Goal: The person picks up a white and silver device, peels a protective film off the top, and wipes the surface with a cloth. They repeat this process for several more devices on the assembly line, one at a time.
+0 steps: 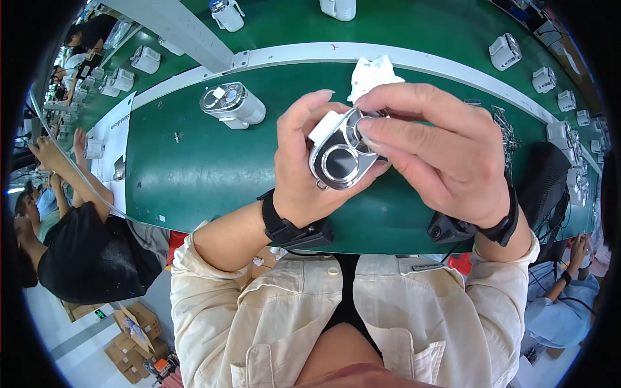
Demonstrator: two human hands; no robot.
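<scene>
My left hand (301,152) is wrapped round a white device with an oval black face (336,150), holding it tilted above the green table. The face carries two round chrome-rimmed parts; the lower one has a dark centre. A small metal loop sticks out at its lower edge. My right hand (446,139) is closed, thumb and fingertips pressed together at the upper round chrome part (354,130) and partly hiding it. Whether a smaller piece sits between those fingertips cannot be made out. Behind my hands lies a crumpled white tissue or cloth (373,76).
A similar white device (234,105) stands on the green table (194,174) at left. Several metal pieces (506,132) lie at right, near a black object (544,174). A white frame bar (310,53) crosses the far side, with more devices beyond. Co-workers sit at both sides.
</scene>
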